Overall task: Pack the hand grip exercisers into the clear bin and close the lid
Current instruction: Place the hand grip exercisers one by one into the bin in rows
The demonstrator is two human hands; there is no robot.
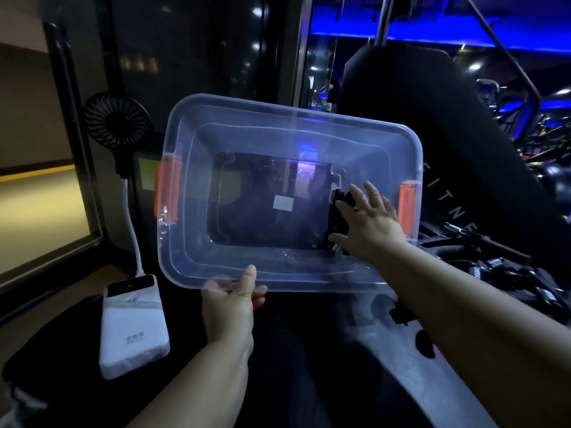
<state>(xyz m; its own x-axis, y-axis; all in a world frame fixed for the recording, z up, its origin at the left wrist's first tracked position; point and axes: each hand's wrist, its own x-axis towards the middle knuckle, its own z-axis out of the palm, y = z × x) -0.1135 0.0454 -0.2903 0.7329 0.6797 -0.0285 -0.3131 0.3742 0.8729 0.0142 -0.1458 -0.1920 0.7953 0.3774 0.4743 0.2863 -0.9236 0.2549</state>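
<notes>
The clear bin (173,242) with orange latches (167,193) stands open and tilted toward me, with no lid on it. My left hand (230,307) grips its near rim, thumb over the edge. My right hand (367,223) reaches inside at the bin's right end, fingers spread over a black hand grip exerciser (335,220) that lies against the bottom; its spring shows by my thumb. Several more exercisers (500,267) with metal springs lie in a dark pile to the right, outside the bin.
A white power bank (133,329) lies at the left, with a small black fan (119,122) on a white stalk plugged into it. A black padded gym seat (432,125) rises behind the bin. A pale blurred shape (392,344) sits under my right forearm.
</notes>
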